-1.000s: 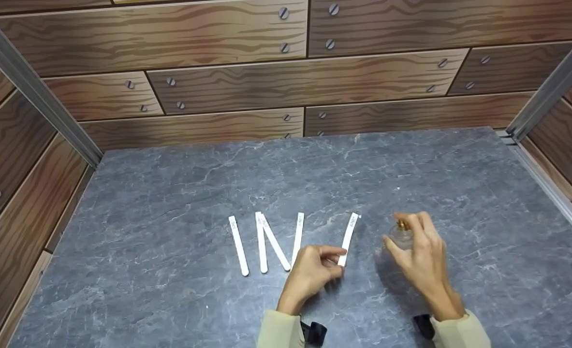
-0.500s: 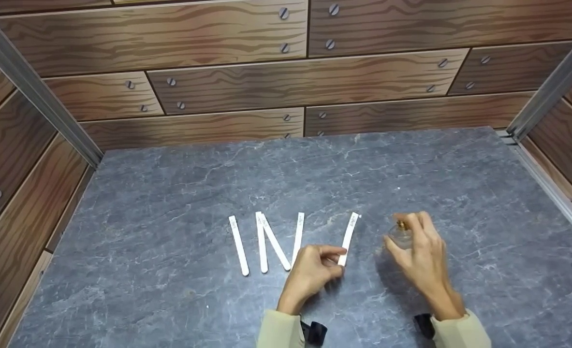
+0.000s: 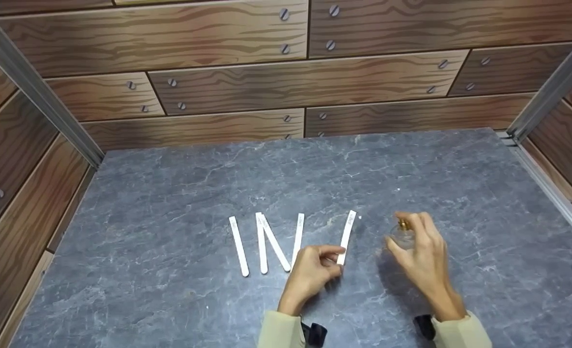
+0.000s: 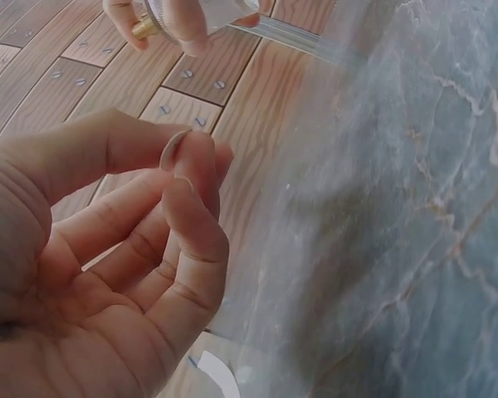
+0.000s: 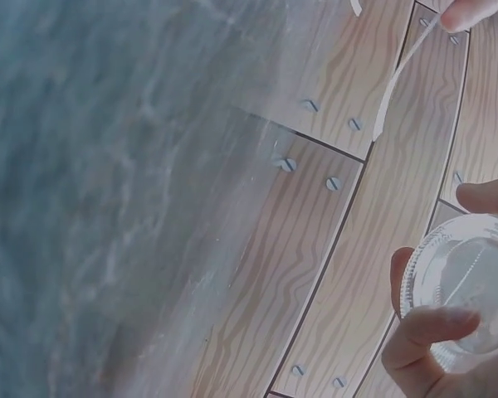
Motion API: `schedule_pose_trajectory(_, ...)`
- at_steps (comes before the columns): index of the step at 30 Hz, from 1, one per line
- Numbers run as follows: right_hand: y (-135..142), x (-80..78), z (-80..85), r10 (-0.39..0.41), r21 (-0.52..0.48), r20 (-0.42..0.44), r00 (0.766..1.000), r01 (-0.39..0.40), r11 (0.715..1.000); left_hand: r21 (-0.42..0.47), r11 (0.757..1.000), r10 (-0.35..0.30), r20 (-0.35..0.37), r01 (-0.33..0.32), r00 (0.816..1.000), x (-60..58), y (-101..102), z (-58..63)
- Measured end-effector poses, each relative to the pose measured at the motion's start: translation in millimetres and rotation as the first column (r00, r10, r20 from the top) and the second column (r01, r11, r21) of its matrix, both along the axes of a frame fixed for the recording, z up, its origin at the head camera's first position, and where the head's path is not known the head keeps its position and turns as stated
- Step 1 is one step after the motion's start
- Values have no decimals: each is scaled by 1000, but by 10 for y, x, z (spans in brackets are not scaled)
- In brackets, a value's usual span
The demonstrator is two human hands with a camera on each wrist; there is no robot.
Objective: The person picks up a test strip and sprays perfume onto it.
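My left hand point(image 3: 309, 273) pinches the lower end of a white paper test strip point(image 3: 347, 231) between thumb and fingertips. Its far end points away, tilted a little to the right; the right wrist view also shows this strip point(image 5: 392, 87). In my right hand point(image 3: 425, 258) is a round clear glass perfume bottle point(image 3: 401, 239) with a gold spray nozzle point(image 3: 403, 224). The index finger lies over the nozzle and the thumb presses the glass from the left. From the right wrist, the bottle's ridged base point(image 5: 423, 274) shows. The bottle stands apart from the strip, to its right.
Several more white strips, among them a leftmost one point(image 3: 239, 246), lie left of the left hand on the grey marbled table point(image 3: 194, 193). Two of them touch at their tops. Wood-patterned panels point(image 3: 227, 87) and metal rails point(image 3: 551, 87) enclose the table.
The held strip has shifted slightly left, its far end moving a little with it. Both hands otherwise keep nearly the same place and grip.
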State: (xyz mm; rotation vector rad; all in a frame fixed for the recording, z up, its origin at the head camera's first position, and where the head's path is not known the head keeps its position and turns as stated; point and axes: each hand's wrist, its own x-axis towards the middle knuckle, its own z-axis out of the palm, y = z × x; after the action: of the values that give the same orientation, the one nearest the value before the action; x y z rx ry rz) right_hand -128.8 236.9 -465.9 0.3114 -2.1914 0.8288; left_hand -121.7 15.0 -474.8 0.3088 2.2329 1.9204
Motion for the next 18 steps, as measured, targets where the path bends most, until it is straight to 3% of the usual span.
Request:
schedule_pose_trajectory(7, 36, 8, 11, -8, -33, -28, 1000, 7, 999, -53, 998, 29, -43, -31, 999, -107, 76, -33)
schedule_pose_trajectory(14, 66, 2, 29, 5, -49, -33, 999, -7, 999, -189, 980, 49, -69, -61, 996, -349, 226, -8)
schedule_pose_trajectory(18, 89, 2, 45, -4, -73, -26, 1000, 2, 997, -216, 974, 53, -47, -62, 998, -490, 325, -3)
